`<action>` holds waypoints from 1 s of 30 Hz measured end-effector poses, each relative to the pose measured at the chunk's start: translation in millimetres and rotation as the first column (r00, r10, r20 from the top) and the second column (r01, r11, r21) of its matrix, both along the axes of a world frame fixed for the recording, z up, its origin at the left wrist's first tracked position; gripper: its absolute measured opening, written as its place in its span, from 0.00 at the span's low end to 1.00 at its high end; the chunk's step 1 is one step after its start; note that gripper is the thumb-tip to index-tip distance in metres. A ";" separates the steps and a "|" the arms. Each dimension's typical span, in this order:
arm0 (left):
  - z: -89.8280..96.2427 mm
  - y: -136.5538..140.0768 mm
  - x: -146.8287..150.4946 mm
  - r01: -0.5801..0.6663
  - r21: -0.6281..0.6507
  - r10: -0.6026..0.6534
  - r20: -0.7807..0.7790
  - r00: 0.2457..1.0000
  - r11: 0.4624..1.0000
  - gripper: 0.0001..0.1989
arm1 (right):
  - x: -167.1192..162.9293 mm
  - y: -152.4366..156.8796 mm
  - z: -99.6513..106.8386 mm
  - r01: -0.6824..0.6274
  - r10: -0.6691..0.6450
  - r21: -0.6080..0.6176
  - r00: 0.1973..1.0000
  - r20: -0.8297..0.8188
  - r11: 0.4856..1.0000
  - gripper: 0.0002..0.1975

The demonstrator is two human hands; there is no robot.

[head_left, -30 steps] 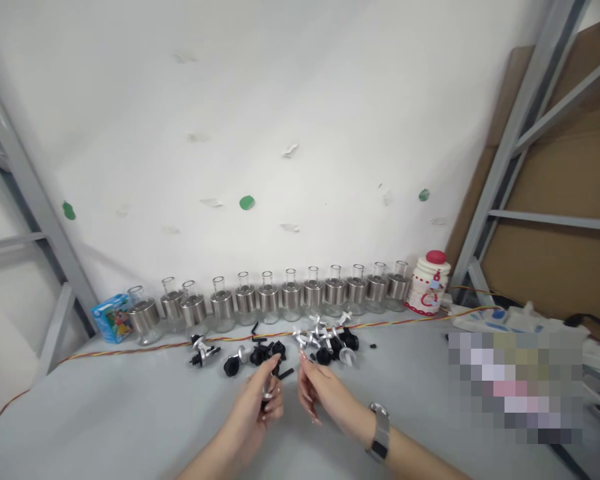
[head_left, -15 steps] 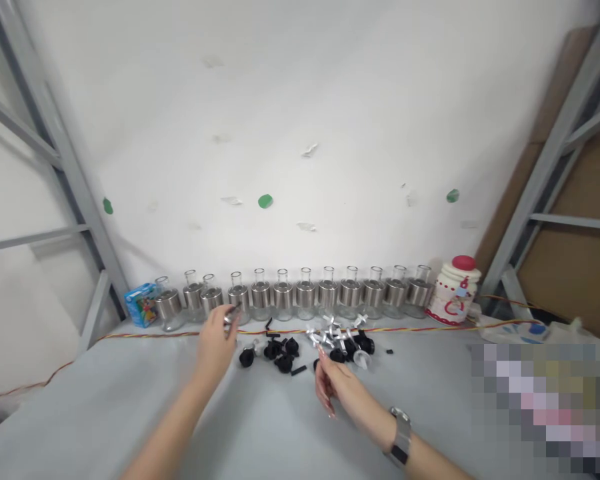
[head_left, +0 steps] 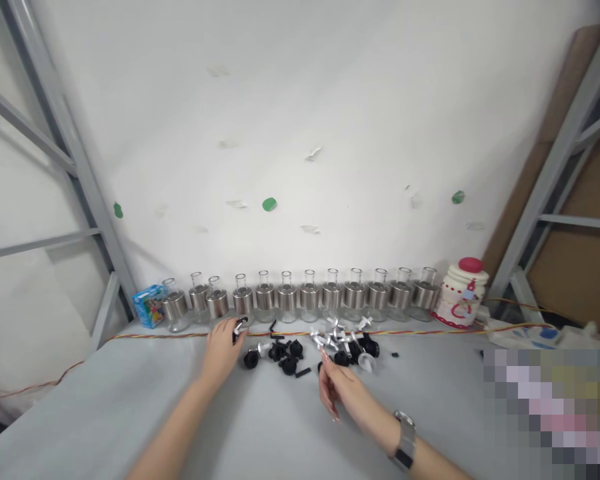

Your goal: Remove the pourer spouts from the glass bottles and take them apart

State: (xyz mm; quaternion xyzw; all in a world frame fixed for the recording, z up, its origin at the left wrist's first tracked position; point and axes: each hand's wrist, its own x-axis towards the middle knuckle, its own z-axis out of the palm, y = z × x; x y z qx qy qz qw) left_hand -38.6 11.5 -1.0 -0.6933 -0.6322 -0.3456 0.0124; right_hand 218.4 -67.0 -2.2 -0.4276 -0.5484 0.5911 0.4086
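Note:
My left hand is closed around a small black-and-silver part, just in front of the row of bottles; fingers hide much of the part. To the right, my right hand hangs over the table with thumb and fingers apart and loosely curled. Its fingertips are beside a pile of silvery-white winged parts and black caps. Between the hands lie more black caps and a short black strip. Behind them stand several glass bottles with metal sleeves, their necks uncovered.
A blue printed box stands left of the bottles, and a cream jar with a red lid stands right. A twisted red-yellow wire crosses the grey table. Metal frame posts rise at both sides.
My left hand has lowered a little toward the table, away from the bottle fronts, still with the small part. My right hand stays by the pile. The whole view has shifted slightly.

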 end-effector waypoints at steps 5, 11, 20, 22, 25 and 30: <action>-2.5 1.7 -1.9 -0.011 -0.016 0.010 -0.035 0.999 1.000 0.14 | -1.2 -0.2 -0.9 0.004 -0.004 0.000 1.000 -0.026 1.000 0.31; -4.5 2.3 -2.0 -0.028 -0.011 0.028 -0.050 0.998 1.000 0.15 | -0.7 0.8 -1.7 0.001 -0.001 -0.006 1.000 -0.009 1.000 0.31; -5.6 3.5 -2.9 -0.026 0.064 0.029 -0.050 0.998 0.998 0.18 | 2.4 -0.5 7.4 0.044 -0.049 0.071 0.996 0.080 0.997 0.27; -7.0 4.9 -3.5 -0.026 0.075 0.030 -0.052 0.998 0.997 0.17 | 8.5 1.6 12.6 0.112 -0.130 0.153 0.985 0.112 0.982 0.22; -8.9 6.4 -4.2 -0.021 0.088 0.026 -0.056 0.998 0.996 0.17 | 26.0 10.2 18.1 0.280 -0.346 0.350 0.928 0.141 0.894 0.13; -10.0 7.0 -4.1 -0.013 0.103 0.020 -0.060 0.998 0.995 0.16 | 58.3 29.9 16.8 0.448 -0.598 0.498 0.778 0.193 0.743 0.10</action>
